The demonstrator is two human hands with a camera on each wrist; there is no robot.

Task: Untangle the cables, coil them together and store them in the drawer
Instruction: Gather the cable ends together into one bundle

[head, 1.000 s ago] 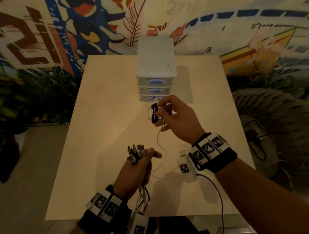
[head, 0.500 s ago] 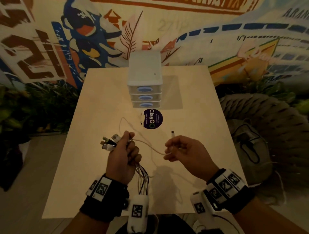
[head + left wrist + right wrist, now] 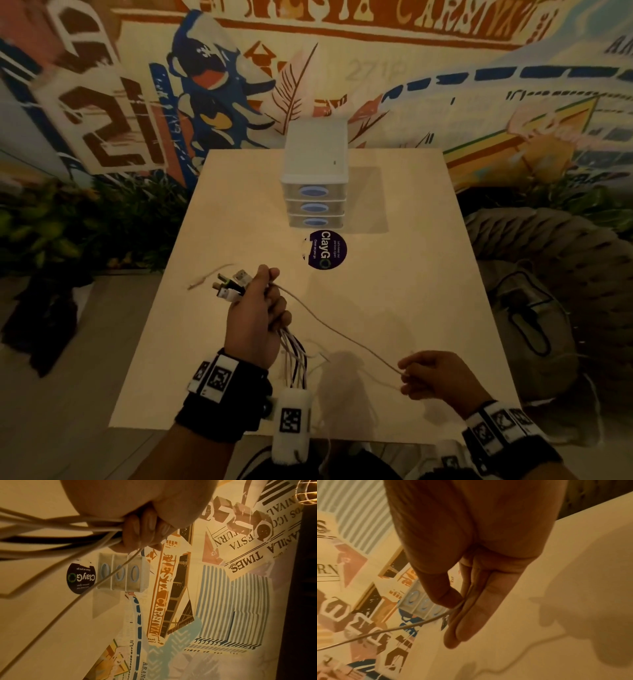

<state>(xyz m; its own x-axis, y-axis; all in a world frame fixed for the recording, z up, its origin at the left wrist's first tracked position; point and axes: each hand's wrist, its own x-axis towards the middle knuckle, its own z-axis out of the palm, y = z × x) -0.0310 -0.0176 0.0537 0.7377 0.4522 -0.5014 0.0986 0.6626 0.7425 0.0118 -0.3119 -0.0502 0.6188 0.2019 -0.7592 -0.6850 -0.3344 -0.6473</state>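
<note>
Painted murals in orange, blue and cream cover the wall (image 3: 445, 51) behind a pale square table (image 3: 394, 308). At the far middle of the table stands a small white drawer unit (image 3: 315, 178) with three shut drawers, each with a blue oval handle. Just in front of it a dark round sticker (image 3: 327, 250) lies flat on the tabletop.

Above the near half of the table, the left hand (image 3: 255, 322) is closed in a fist around a bundle of cables (image 3: 294, 356). Their plug ends (image 3: 231, 284) stick out past the thumb toward the left, and the white and dark cords hang down below the fist toward the table's near edge. The left wrist view shows the fingers (image 3: 142, 531) curled tightly over the cords.

One thin pale cable (image 3: 335, 332) runs from the left fist across to the right hand (image 3: 435, 380), which is low and to the right, well apart from the left. The right wrist view shows the thumb (image 3: 443, 588) pressing this cable against the side of the straight fingers, a pinch. The cable's loose tail trails over the table beneath the hand.

Green plants (image 3: 51, 233) sit on the floor at left.
</note>
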